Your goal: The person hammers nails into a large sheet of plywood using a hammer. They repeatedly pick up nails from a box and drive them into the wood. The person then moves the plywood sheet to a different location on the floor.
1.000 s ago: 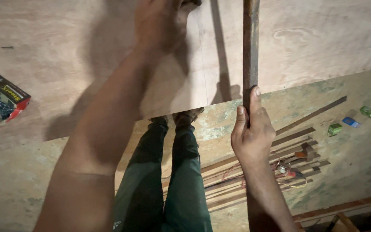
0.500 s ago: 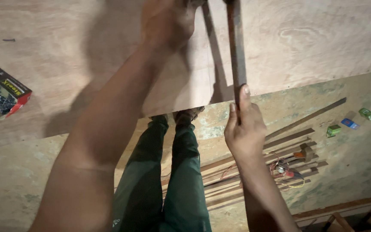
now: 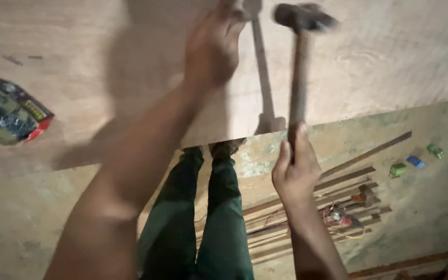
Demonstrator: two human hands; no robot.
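My right hand [image 3: 295, 173] grips the lower end of a hammer [image 3: 299, 72] with a rusty handle; its dark head is raised and blurred near the top of the view, above a large plywood sheet [image 3: 390, 57]. My left hand [image 3: 214, 44] reaches far forward and rests fingers-down on the plywood just left of the hammer head. Whether it pinches anything is hidden. The hammer's shadow falls on the sheet between the two hands.
An open box of nails [image 3: 9, 109] lies on the plywood at the left, with loose nails [image 3: 14, 59] behind it. Below the sheet's edge are my green trouser legs [image 3: 198, 218], wooden strips [image 3: 307, 207] on the floor, tangled wire and small green and blue boxes [image 3: 413, 161].
The view has tipped so the hammer head now shows. The hammer has swung, its head blurred with motion. My left hand stays pressed on the plywood.
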